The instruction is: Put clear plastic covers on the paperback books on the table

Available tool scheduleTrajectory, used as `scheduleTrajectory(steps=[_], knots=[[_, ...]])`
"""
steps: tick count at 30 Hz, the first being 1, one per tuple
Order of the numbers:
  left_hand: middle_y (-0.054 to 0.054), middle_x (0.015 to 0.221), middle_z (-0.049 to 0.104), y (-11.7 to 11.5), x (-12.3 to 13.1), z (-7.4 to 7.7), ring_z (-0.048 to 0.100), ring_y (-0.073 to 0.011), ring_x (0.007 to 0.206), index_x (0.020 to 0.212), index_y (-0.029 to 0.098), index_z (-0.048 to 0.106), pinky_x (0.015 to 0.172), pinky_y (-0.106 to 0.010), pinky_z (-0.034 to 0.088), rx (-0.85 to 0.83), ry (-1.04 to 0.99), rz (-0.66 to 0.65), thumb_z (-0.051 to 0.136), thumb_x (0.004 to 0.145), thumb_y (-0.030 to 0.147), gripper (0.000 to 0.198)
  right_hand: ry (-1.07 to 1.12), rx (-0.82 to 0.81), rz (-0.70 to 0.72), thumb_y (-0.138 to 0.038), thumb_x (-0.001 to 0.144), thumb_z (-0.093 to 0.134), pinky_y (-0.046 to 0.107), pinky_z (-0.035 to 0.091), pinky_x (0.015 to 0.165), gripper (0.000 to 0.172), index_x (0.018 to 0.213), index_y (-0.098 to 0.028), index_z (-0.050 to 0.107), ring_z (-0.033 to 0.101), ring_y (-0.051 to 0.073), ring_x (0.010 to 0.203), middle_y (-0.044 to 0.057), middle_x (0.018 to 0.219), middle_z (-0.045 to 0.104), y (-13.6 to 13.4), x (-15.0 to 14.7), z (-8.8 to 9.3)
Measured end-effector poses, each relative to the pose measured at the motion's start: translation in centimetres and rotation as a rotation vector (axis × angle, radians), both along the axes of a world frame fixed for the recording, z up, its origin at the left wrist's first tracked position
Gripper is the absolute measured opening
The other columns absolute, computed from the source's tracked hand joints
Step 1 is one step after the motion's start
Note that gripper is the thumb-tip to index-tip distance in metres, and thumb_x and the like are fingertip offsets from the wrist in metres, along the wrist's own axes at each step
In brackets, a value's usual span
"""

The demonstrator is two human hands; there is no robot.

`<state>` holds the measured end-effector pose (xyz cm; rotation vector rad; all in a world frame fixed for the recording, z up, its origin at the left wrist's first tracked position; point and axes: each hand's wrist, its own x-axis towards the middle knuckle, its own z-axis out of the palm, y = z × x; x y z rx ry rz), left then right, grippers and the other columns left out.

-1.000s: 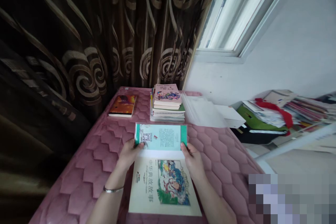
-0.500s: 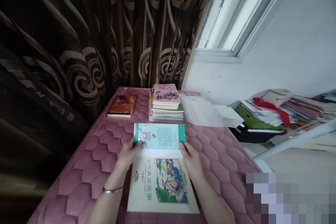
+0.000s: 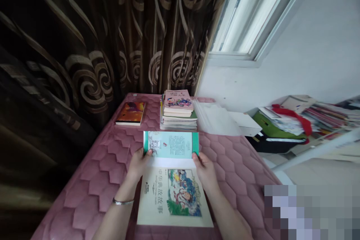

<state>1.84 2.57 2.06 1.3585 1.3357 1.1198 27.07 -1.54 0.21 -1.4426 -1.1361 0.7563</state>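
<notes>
A picture book (image 3: 156, 213) lies in front of me, turned sideways, its front cover folded back away from me. The page nearer me carries large Chinese characters and a colourful drawing. The cover's flap (image 3: 174, 146) is light blue with green edges, small text and a square code. My left hand (image 3: 140, 162) is closed on the flap's left edge, thumb on top. On the opposite edge my right hand (image 3: 204, 165) grips the flap in the same way. The fingers beneath are hidden. A silver bangle (image 3: 123, 202) circles my left wrist.
Beyond the book, a stack of books (image 3: 178, 114) stands on the pink quilted surface (image 3: 98, 172). An orange-brown book (image 3: 131, 113) lies left of it, translucent plastic sleeves (image 3: 215, 118) to its right. Further right are piled papers (image 3: 277, 122) with a red strap. A dark patterned curtain (image 3: 135, 37) hangs behind.
Both hands keep their hold on the flap. The book and flap have shifted very slightly; nothing else visibly differs.
</notes>
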Motion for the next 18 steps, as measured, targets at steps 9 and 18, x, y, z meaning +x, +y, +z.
scheduleTrajectory(steps=[9, 18], knots=[[-0.006, 0.090, 0.071, 0.3, 0.0, 0.3, 0.064, -0.0203, 0.081, 0.095, 0.014, 0.064, 0.070, -0.027, 0.049, -0.043, -0.181, -0.084, 0.070, 0.067, 0.045, 0.043, 0.205, -0.063, 0.173, -0.054, 0.066, 0.070, 0.032, 0.049, 0.068, 0.041, 0.084, -0.018, 0.067, 0.064, 0.026, 0.078, 0.005, 0.081, 0.071, 0.4, 0.6, 1.0], [-0.004, 0.079, 0.073, 0.8, -1.2, 1.3, 0.067, -0.0231, 0.078, 0.080, 0.016, 0.067, 0.072, -0.033, 0.051, -0.190, -0.255, -0.236, 0.082, 0.048, 0.029, 0.037, 0.290, -0.080, 0.152, -0.052, 0.056, 0.076, 0.037, 0.053, 0.069, 0.042, 0.083, -0.019, 0.072, 0.067, 0.027, 0.076, 0.005, 0.079, 0.073, 1.4, 0.6, 1.4]])
